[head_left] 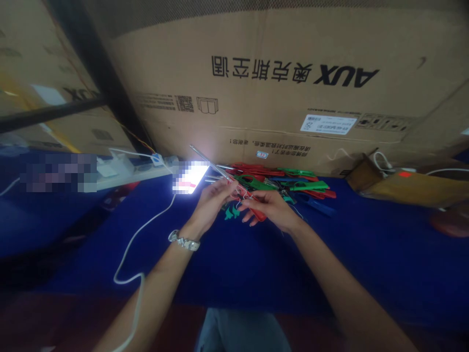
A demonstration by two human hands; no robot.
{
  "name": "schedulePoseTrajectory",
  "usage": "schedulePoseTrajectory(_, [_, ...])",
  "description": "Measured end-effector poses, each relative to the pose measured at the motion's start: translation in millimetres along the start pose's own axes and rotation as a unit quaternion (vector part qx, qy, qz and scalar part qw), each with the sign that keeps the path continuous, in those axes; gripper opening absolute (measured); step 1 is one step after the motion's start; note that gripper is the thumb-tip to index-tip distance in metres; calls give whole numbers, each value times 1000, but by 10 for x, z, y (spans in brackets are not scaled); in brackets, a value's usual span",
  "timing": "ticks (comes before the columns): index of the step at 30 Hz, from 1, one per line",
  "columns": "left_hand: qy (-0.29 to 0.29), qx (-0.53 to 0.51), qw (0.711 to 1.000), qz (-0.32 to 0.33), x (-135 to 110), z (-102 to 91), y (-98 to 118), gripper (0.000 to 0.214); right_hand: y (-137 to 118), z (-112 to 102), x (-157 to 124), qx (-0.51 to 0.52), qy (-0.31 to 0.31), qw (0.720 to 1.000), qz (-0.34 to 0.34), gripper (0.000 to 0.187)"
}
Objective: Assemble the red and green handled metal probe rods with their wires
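Note:
Both hands hold a red long-necked lighter above the blue table, its metal tube slanting up to the left. My left hand is closed around the part where the tube meets the red body. At the body's right side, my right hand pinches it, some fingers curled below. Thin white wires show between my fingertips; where they end is hidden. Just beneath lie small green trigger-like pieces. Behind my hands is a pile of similar lighter parts in red, green and blue, including a green handle.
A lit phone on a white cable stands left of the pile. Farther left is a power strip with plugs. A large cardboard box walls off the back. An open brown carton sits at right on the blue tabletop.

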State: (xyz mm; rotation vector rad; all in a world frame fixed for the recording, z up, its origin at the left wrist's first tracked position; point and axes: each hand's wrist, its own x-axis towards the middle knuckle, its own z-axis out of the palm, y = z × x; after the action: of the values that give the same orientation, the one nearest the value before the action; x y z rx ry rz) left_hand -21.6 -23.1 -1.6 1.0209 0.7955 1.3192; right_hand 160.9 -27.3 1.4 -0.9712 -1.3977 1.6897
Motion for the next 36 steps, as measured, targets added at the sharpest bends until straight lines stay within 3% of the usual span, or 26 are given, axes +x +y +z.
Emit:
schedulePoseTrajectory(14, [-49, 17, 998, -38, 15, -70, 2, 14, 11, 23, 17, 17, 3, 1000, -1, 38])
schedulePoseTrajectory(24, [-67, 134, 989, 11, 33, -132, 4, 16, -9, 35, 12, 9, 22, 1000, -13, 37])
schedulePoseTrajectory(31, [-85, 132, 987, 24, 30, -135, 13, 18, -35, 19, 3, -5, -7, 999, -41, 38])
schedulePoseTrajectory(36, [-60, 131, 988, 50, 17, -91, 15, 19, -36, -1, 3, 10, -21, 999, -47, 34])
